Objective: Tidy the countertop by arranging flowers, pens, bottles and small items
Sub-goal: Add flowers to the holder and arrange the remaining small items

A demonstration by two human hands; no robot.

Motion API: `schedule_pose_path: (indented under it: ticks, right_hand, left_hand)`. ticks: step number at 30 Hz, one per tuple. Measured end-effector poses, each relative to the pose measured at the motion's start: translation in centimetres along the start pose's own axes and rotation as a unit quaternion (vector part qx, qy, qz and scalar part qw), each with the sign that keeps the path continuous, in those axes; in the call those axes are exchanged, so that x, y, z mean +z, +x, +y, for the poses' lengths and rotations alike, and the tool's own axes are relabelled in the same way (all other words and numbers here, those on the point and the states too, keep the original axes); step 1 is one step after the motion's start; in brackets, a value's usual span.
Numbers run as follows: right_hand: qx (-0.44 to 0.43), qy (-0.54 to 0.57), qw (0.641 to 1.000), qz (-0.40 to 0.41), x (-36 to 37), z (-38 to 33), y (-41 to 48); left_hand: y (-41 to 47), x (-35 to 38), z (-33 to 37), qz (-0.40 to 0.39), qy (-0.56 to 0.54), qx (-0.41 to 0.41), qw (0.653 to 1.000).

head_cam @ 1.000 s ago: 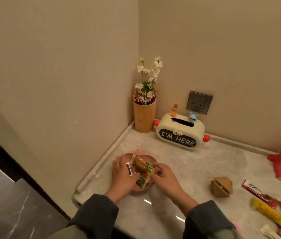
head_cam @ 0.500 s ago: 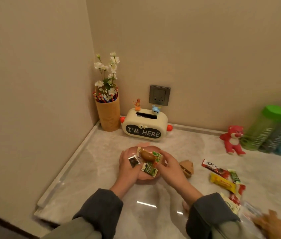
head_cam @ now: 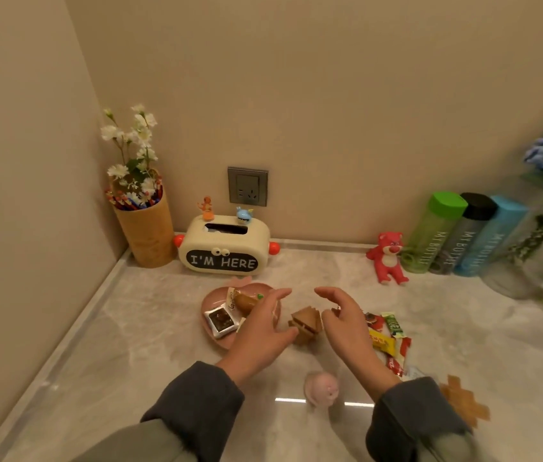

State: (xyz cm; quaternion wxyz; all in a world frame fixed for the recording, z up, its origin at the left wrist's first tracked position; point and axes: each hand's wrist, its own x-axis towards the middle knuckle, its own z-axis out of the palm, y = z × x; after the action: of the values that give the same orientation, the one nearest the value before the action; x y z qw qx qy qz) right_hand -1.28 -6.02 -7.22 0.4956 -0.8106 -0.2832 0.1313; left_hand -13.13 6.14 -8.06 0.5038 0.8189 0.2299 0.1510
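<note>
- Left grip [head_cam: 260, 328]: fingers straight and relaxed, wide open, holding nothing. It hangs over the right edge of the pink heart-shaped plate [head_cam: 212, 340].
- Right grip [head_cam: 346, 325]: forefinger stretched out, the other fingers loosely bent, also holding nothing.
- The two grips face each other with a gap between the fingertips.
- The small brown wooden block with stepped sides [head_cam: 305, 323] lies on the grey marble counter [head_cam: 136, 345], in the gap between the grips and just beside both. Whether either touches it I cannot tell.
- On the plate, left of the left grip: a silver sachet with a dark filling [head_cam: 220, 320] and a clear packet with a brown sausage-like snack [head_cam: 245, 301]. The left grip partly covers the snack packet.
- Just right of the right grip: loose red, yellow and green snack wrappers [head_cam: 388, 341], partly hidden by it.
- Near side, between the wrists: a small round pink figure [head_cam: 321, 390], blurred.
- Well beyond the grips, along the wall:
  - a tan cylindrical holder [head_cam: 146, 231] with pens and white flowers [head_cam: 136, 135], far left
  - a cream tissue box lettered "I'M HERE" [head_cam: 226, 248]
  - a red plush bear [head_cam: 388, 256]
  - green [head_cam: 433, 231], grey [head_cam: 463, 235] and blue [head_cam: 490, 238] bottles, side by side, far right
</note>
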Motion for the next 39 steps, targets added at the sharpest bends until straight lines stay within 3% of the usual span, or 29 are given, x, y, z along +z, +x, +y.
schedule_pose_path:
  ticks: [8,11,14,17,22,24,28,34,39]
  right_hand:
    - [0.024,-0.005,0.999,0.029,-4.0,2.7,-0.8]
    - [0.044,-0.109,0.993,0.030,-5.8,4.0,-1.0]
    - [0.067,-0.241,0.968,-0.022,-7.3,5.3,-1.3]
    - [0.081,-0.304,0.947,-0.059,-7.9,6.2,-1.5]
    - [0.029,-0.368,0.927,-0.061,-8.5,6.9,-0.6]
    - [0.030,-0.345,0.936,-0.063,-8.7,6.9,-0.2]
    - [0.079,-0.196,0.977,-0.019,-10.0,7.2,0.7]
    - [0.097,-0.125,0.987,0.042,-12.3,7.8,1.2]
    - [0.098,-0.095,0.990,0.041,-13.1,8.1,1.4]
  left_hand:
    - [1.3,3.7,1.9,-0.072,0.172,0.072,0.980]
    - [1.8,4.8,2.2,-0.068,0.189,0.072,0.977]
    - [2.5,5.7,2.8,-0.054,0.196,0.061,0.977]
    - [3.3,6.5,3.5,-0.043,0.204,0.051,0.977]
    - [4.6,7.4,4.5,-0.066,0.253,0.063,0.963]
    - [5.4,7.8,4.9,-0.087,0.275,0.075,0.955]
    - [7.1,9.1,6.0,-0.125,0.345,0.090,0.926]
    - [8.5,12.1,7.6,-0.206,0.475,0.099,0.850]
    - [8.7,13.9,7.7,-0.169,0.508,0.116,0.837]
